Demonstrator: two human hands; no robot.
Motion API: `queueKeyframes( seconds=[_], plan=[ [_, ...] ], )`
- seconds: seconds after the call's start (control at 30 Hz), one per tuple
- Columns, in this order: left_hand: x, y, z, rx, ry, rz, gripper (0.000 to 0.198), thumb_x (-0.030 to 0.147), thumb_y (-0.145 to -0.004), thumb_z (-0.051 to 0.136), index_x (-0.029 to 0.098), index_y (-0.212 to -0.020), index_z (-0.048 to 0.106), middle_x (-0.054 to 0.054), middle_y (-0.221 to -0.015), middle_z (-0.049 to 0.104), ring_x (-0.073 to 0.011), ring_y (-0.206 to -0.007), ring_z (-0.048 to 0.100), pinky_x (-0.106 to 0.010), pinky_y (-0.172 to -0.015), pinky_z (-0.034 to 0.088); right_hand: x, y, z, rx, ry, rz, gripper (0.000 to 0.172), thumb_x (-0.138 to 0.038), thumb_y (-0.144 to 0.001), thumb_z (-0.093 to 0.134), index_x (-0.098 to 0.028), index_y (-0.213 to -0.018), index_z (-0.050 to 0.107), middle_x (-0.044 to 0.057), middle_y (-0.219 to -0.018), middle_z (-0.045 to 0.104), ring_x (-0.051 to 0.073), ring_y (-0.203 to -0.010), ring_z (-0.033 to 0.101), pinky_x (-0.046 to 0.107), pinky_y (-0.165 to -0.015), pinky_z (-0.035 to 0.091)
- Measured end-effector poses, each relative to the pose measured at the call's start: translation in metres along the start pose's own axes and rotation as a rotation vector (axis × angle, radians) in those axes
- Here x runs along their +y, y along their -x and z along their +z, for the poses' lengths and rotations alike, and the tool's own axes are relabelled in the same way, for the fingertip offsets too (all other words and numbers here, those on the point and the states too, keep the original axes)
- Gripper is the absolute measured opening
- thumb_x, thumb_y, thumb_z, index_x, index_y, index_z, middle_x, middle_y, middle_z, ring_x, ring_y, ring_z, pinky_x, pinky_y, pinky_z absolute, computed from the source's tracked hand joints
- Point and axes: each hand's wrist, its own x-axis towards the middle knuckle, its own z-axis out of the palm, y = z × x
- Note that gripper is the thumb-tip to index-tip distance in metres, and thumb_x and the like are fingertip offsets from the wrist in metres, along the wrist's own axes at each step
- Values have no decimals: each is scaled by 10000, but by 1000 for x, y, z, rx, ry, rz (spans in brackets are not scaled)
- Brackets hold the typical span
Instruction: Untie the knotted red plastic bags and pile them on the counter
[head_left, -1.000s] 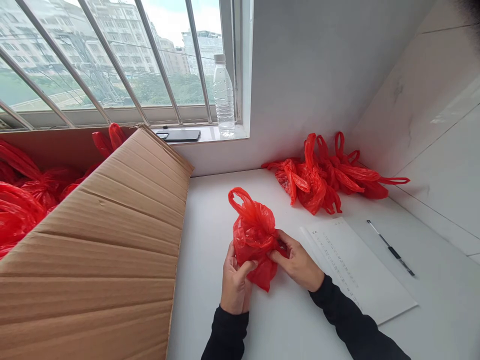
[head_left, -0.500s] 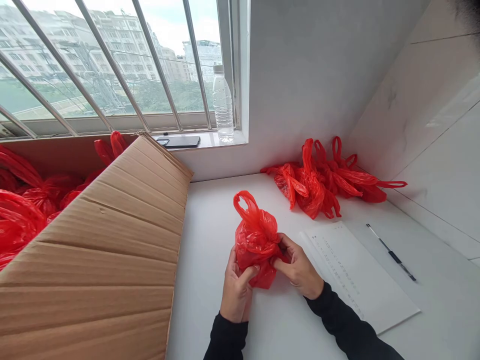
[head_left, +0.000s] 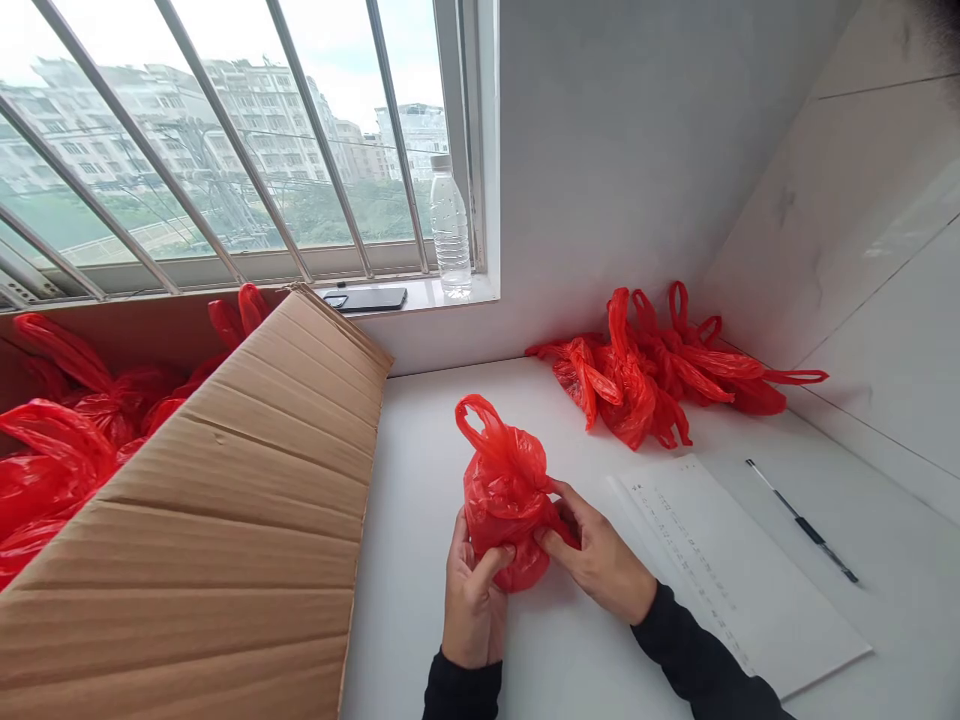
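A red plastic bag (head_left: 506, 485), knotted near its top with one handle loop sticking up to the left, is held between both hands over the white table. My left hand (head_left: 474, 590) grips its lower left side, thumb pressed on the front. On the right side, my right hand (head_left: 596, 550) pinches the plastic between thumb and fingers. What the bag contains is hidden. Beside my right forearm lies a notepad (head_left: 750, 575) with rows of small handwriting, and a black-gripped pen (head_left: 802, 522) rests to its right.
On the left stands a cardboard box (head_left: 247, 480) with several red bags (head_left: 112, 410) inside, its flap slanting outward. More tied red bags (head_left: 645, 370) are heaped by the back wall. A phone (head_left: 371, 299) and a water bottle (head_left: 450, 230) occupy the windowsill below metal bars.
The bag has turned and tilted slightly between my hands, its loop shifting left. Both hands keep their hold. The whole view has shifted a little, with the surroundings appearing lower.
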Motion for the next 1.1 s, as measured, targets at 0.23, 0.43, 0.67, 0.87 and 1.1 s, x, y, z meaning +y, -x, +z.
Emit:
queueKeyframes(
  seconds=[0.23,0.43,0.67,0.87,1.1],
  plan=[
    [-2,-3,-2,-29,-18,-44,622,172,-667,701,231,-1266,545,-82,-1103,682,-286,-1011,642,-378,-865,512,1,-2,1,26,-231,-45,404,-267,-873,628,-225,-1264,538,20,-886,616,184,-836,575,348,-829,502],
    [-6,-6,-6,-47,-96,1,596,196,-667,769,213,-1220,548,-90,-1112,679,-268,-1032,633,-368,-905,489,2,-2,0,65,-243,-49,376,-309,-863,644,-222,-1221,571,23,-875,622,189,-826,579,341,-817,502],
    [-7,-4,-3,32,-105,13,585,170,-602,795,206,-1138,565,-53,-969,706,-226,-873,667,-323,-780,526,-1,0,4,58,-83,-54,341,-291,-866,638,-243,-1196,569,15,-903,632,173,-782,554,346,-835,499],
    [-8,-4,-3,70,-67,12,630,163,-586,804,208,-1162,553,-52,-977,712,-225,-868,677,-319,-761,538,-2,2,1,-19,-156,-50,359,-262,-874,621,-236,-1225,555,24,-903,627,188,-845,574,357,-846,504],
    [-10,-4,-3,71,-79,26,549,239,-656,807,190,-1152,575,-95,-1080,708,-258,-972,670,-377,-875,522,-4,1,-2,-63,-207,-45,439,-225,-850,638,-242,-1274,526,38,-993,641,195,-925,606,386,-928,497]
  ],
)
